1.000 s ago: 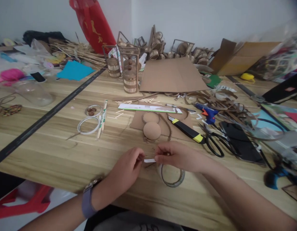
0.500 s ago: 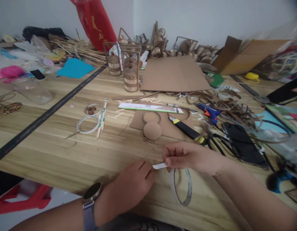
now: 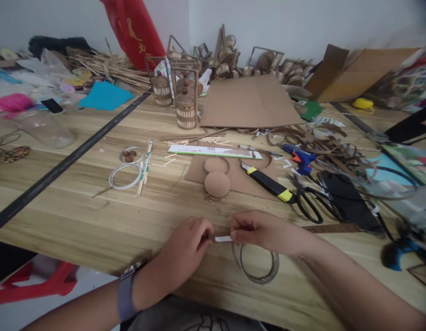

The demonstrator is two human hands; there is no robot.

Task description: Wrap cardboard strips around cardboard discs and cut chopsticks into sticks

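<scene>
White strip is held by the right hand, pinched between thumb and forefinger; it is located on the near side of the cardboard disc, taken as landmark. Left hand is placed nearer than the disc and to its left, fingers curled and set close together by the strip's other end; whether anything is gripped by them cannot be told. Tape roll is seen just below the right hand, nearer than the disc and to its right. Directly beyond the disc, a notched ring is laid over a flat cardboard piece. To the disc's right, a yellow-and-black cutter is noted, with scissors and a phone farther right. Well left of the disc, a white tape ring and wrapped sticks are set side by side.
</scene>
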